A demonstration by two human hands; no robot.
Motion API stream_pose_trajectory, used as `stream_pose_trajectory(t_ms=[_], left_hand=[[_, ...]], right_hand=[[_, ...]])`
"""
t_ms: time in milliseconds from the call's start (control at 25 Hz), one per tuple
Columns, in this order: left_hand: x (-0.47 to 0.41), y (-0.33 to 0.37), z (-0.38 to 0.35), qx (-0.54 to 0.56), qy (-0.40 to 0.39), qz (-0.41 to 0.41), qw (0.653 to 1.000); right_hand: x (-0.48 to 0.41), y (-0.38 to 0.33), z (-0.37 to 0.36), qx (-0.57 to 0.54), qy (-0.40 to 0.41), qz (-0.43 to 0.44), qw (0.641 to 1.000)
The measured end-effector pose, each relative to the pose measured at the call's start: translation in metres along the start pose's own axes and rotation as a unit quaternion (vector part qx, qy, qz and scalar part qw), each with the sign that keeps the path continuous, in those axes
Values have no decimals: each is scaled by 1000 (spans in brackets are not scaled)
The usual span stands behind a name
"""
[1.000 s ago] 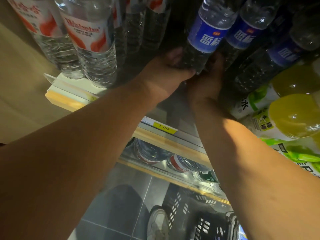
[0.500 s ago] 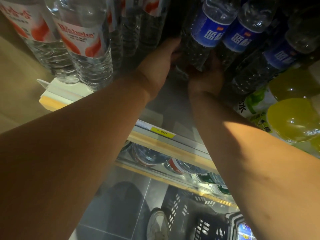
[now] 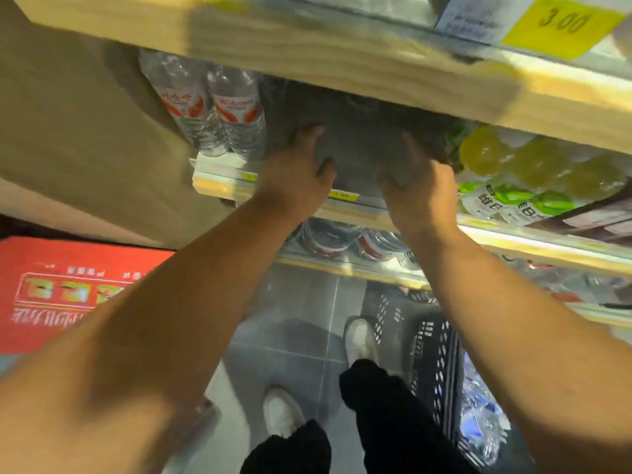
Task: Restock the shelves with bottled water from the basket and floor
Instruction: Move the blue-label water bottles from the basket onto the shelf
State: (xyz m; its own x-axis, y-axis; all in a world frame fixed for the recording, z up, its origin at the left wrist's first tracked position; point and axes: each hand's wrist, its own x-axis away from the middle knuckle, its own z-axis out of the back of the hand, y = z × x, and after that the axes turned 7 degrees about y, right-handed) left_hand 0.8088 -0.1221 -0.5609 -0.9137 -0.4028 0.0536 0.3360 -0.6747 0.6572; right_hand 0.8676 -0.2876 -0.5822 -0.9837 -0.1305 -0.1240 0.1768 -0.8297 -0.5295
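Observation:
My left hand (image 3: 294, 176) and my right hand (image 3: 420, 193) both reach into the dark middle of a shelf (image 3: 219, 181), above its front rail. Their fingers curve round a dark, blurred mass between them. I cannot tell whether they grip it. Clear water bottles with red labels (image 3: 232, 111) stand upright at the shelf's left end. More water bottles (image 3: 328, 237) lie on the shelf below. By my feet a black slotted basket (image 3: 434, 354) stands on the floor, with water bottles (image 3: 478, 412) in it.
A wooden upper shelf edge (image 3: 342, 53) with a yellow price tag (image 3: 561, 25) hangs close overhead. Yellow-green drinks (image 3: 513, 162) fill the shelf's right side. A brown side panel (image 3: 85, 131) and a red printed carton (image 3: 68, 289) are on the left. My white shoes (image 3: 284, 412) stand on grey tiles.
The view has pulled back and up, so the upper shelf edge now shows. The blue-labelled bottles my hands were on are lost in the dark. Both hands sit nearer the shelf front.

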Motion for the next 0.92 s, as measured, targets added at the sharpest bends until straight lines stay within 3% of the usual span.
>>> stream_pose_trajectory(t_ms=[280,480,640,880,920], left_hand=[[122,34,56,-124,-71,-83,986],[198,87,81,-199,-166,-126,958],[239,124,63,-208,-214,-219,929],[294,186,11,-262,-374,-246,855],[303,200,6,-251,-368,-230,865]], right_hand=[[129,-24,108,106,-121,8,987],[198,4,191,129,-146,-101,976],[249,33,247,112,-145,-194,964],[318,89,304,168,-163,-236,943],[327,96,314,161,-170,-243,941]])
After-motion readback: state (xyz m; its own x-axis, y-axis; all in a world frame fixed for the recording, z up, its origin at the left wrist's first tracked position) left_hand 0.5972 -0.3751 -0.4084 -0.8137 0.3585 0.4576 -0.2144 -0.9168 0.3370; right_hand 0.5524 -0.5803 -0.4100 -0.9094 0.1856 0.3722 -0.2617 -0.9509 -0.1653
